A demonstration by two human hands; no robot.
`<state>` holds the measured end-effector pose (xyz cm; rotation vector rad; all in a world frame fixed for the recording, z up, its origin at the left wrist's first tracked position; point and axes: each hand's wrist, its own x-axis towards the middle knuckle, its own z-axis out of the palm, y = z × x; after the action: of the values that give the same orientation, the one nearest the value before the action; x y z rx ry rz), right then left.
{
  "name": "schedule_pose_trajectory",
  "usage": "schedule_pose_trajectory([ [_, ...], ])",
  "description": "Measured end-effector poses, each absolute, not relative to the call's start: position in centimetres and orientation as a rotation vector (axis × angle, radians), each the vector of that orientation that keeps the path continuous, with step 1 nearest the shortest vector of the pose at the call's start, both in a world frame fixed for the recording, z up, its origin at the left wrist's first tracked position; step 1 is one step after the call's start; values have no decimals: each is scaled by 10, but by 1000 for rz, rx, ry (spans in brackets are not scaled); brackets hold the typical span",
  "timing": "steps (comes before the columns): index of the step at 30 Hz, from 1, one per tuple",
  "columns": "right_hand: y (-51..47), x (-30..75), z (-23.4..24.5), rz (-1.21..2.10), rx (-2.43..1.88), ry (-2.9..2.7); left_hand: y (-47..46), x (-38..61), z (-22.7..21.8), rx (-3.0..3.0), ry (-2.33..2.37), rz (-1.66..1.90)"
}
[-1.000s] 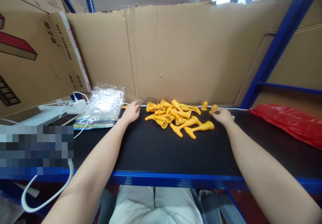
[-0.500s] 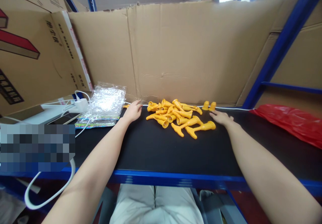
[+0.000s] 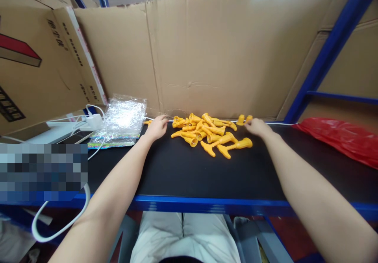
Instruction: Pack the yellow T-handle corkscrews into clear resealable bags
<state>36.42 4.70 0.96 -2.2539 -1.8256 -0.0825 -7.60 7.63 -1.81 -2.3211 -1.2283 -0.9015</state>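
A heap of yellow plastic pieces (image 3: 217, 131), with flared cup ends and hooked handles, lies on the black tabletop (image 3: 206, 176). Just left of the heap, my left hand (image 3: 158, 127) rests with its fingers curled down; whatever is under them is hidden. One yellow piece (image 3: 147, 123) pokes out behind that hand. Two small yellow cups (image 3: 241, 119) stand upside down right of the heap by the cardboard. My right hand (image 3: 258, 127) closes its fingertips on the right-hand yellow cup (image 3: 249, 118), partly covering it.
Cardboard (image 3: 206, 58) walls the back. On the left are a clear plastic bag (image 3: 125, 113), a phone (image 3: 78, 137), a white charger (image 3: 94, 122) and cables. A red plastic bag (image 3: 339, 137) lies at right, beside a blue post (image 3: 325, 62). The table has a blue front edge (image 3: 206, 204).
My right hand has moved up and slightly left, from beside the cup onto it. My left hand's fingers are more curled. The view has tipped slightly.
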Motion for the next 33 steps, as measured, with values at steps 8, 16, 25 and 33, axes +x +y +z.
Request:
schedule_pose_trajectory([
  [8, 6, 284, 66, 391, -1642, -2458, 68, -66, -8, -2314, -1169, -889],
  [16, -19, 246, 59, 29, -1952, -2597, 48, -43, 11, -2377, -1047, -914],
  [25, -32, 237, 71, 11, -1702, -2605, 14, -9, 27, -2411, -899, -843],
  [33, -25, 227, 65, -340, -1146, -2343, 0, 3, 28, -2416, -919, -788],
])
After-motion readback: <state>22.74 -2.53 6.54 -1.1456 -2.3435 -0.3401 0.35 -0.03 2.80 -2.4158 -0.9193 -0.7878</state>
